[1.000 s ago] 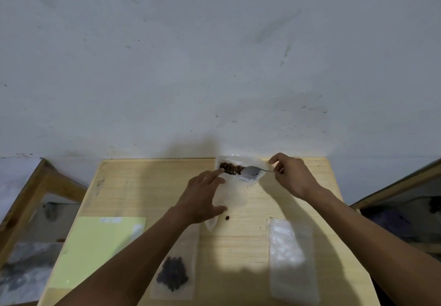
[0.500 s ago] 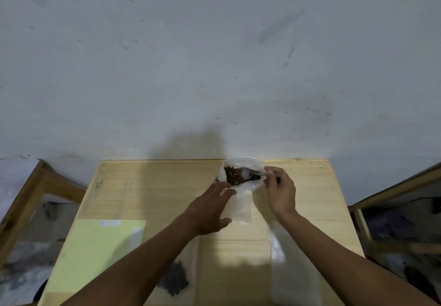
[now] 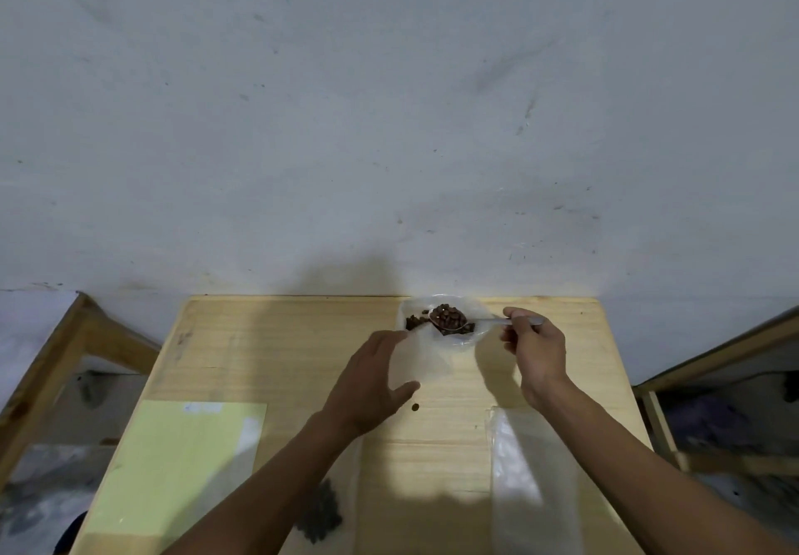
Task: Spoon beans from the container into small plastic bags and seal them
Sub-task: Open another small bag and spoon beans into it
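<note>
1. Right hand (image 3: 536, 349) pinches the handle of a metal spoon (image 3: 449, 321); the bowl is heaped with brown beans (image 3: 447, 318), over the clear container (image 3: 469, 338) at the far edge of the surface (image 3: 259, 351).
2. Left hand (image 3: 372, 386) is open, fingers spread, thumb out. It sits against a small clear bag (image 3: 408, 362) between it and the container; cannot tell if it actually grips the film.
3. Step in hand, as I read it: carry the loaded spoon to that bag. Keep the spoon level, since it is heaped and will shed beans if tipped. The left hand should hold the bag mouth wide and steady before the spoon tips. Short path, low over the surface.
4. One loose bean (image 3: 415, 407) already lies on the surface just beside the left thumb, so spills look likely.
5. Near edge: filled bag (image 3: 322, 511) with dark beans, partly hidden by the left forearm. Stack of empty bags (image 3: 532, 481) under the right forearm. Pale green sheet (image 3: 173, 468) at near left.
6. Surface is light wood, pushed against a scuffed grey-white wall (image 3: 389, 122). Wooden frames (image 3: 52, 364) stand on both sides, contents too dim to tell.
</note>
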{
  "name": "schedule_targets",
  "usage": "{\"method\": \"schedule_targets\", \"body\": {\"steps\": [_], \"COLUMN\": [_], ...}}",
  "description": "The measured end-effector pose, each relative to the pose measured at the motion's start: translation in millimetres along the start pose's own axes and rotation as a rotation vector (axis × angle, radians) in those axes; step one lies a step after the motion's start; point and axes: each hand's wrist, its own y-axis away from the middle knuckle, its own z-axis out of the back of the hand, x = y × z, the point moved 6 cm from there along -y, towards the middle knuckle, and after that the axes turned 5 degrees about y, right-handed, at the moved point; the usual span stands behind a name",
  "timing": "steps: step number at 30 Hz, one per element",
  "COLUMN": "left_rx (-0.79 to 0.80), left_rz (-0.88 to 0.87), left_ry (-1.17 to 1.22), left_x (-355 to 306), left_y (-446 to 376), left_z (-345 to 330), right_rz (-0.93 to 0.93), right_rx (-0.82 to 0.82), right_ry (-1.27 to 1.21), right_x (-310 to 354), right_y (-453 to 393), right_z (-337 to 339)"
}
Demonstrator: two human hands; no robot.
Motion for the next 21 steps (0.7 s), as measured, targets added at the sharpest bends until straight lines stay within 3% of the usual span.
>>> {"method": "schedule_targets", "body": {"steps": [7, 21], "left_rx": [-0.075, -0.123], "left_rz": [0.222, 0.268], "left_ry": [0.105, 0.044], "left_x": [11, 12], "left_y": [2, 7], "left_z": [11, 30], "right_rz": [0.147, 0.347], "right_rx": [0.057, 0.239], "right_ry": [0.022, 0.131], "right_x": [36, 38], "right_y": [20, 61], "right_z": [9, -23]}}
